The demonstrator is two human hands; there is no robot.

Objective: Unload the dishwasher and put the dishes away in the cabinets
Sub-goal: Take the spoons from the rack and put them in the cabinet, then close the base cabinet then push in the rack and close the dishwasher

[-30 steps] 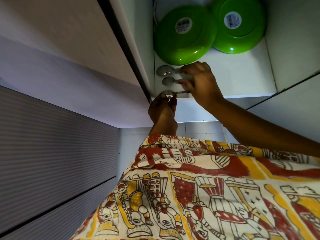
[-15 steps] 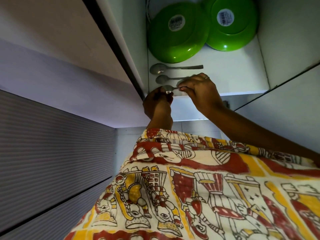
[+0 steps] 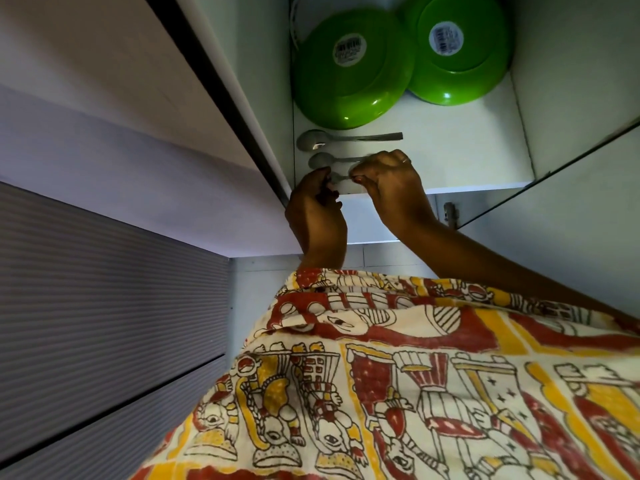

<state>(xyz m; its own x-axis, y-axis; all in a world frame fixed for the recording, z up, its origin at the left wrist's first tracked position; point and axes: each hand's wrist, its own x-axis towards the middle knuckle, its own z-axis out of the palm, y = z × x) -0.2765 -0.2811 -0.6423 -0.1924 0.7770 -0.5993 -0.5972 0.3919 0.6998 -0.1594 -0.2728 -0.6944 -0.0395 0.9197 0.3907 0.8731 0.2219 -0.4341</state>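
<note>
Two green bowls, one on the left (image 3: 349, 69) and one on the right (image 3: 457, 50), sit upside down at the back of the white cabinet shelf (image 3: 460, 150). In front of them lie a steel spoon (image 3: 346, 137) and a second spoon (image 3: 325, 160), side by side. A third spoon (image 3: 339, 177) is at the shelf's front edge. My right hand (image 3: 391, 181) pinches its handle. My left hand (image 3: 317, 209) is curled at its bowl end, fingertips touching it; whether it grips the spoon is hidden.
The open cabinet door (image 3: 221, 98) stands close on the left of the shelf. A second door (image 3: 568, 188) with a hinge (image 3: 449, 213) is on the right. My patterned garment (image 3: 398, 375) fills the lower view.
My right hand drew back from the two laid spoons toward the shelf's front edge and took the third spoon's handle. The far spoon's handle is now uncovered. My left hand stayed at the spoon's bowl.
</note>
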